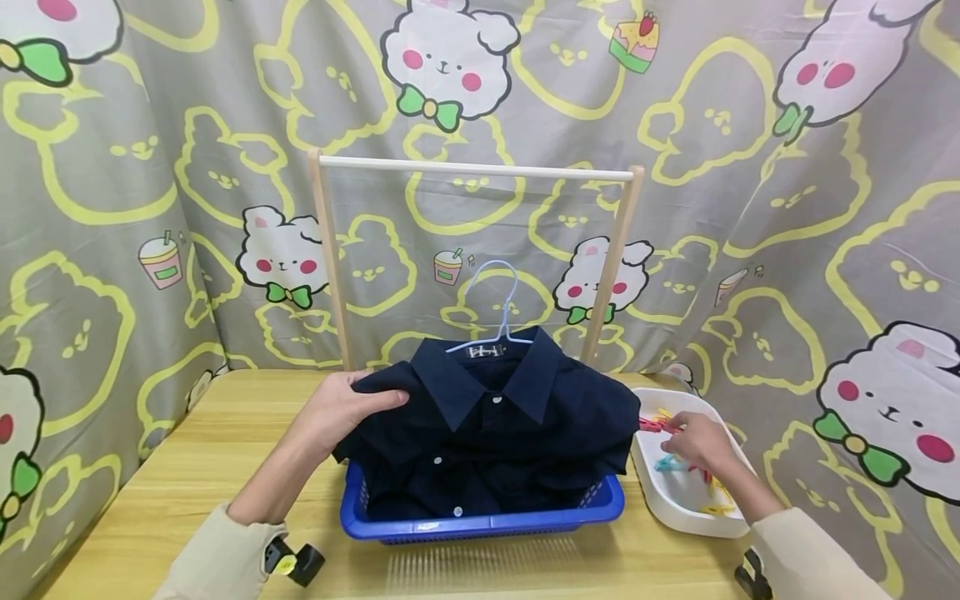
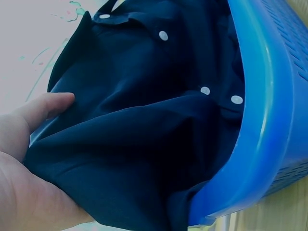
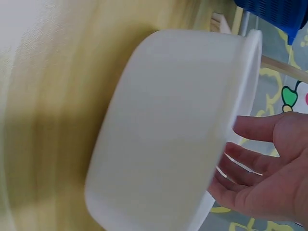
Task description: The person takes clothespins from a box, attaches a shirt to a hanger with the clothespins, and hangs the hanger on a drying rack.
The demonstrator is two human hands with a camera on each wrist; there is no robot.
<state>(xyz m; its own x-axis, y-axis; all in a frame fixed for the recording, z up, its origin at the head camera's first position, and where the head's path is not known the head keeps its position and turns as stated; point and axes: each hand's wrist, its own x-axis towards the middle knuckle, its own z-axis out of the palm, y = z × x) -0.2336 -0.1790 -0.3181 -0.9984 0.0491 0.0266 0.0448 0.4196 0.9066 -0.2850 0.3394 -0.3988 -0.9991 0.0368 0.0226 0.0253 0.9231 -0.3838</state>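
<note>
A dark navy collared shirt (image 1: 480, 433) with white buttons lies heaped in a blue basket (image 1: 480, 527). A light blue hanger (image 1: 504, 321) sits inside its collar, hook upward. My left hand (image 1: 348, 408) grips the shirt's left-side shoulder, thumb on top; the left wrist view shows the hand (image 2: 33, 159) with cloth between thumb and palm. My right hand (image 1: 701, 442) reaches into a white tub (image 1: 678, 521) of colored clothespins, its fingertips beside red clothespins (image 1: 651, 425). In the right wrist view, the tub's wall (image 3: 163, 110) hides those fingertips, so a hold is unclear.
Behind the basket stands a wooden rack with a white crossbar (image 1: 480, 169) and two posts (image 1: 330, 258). Turquoise clothespins (image 1: 667, 463) and yellow ones (image 1: 718, 500) lie in the tub. A patterned curtain (image 1: 480, 217) surrounds the wooden table (image 1: 225, 433).
</note>
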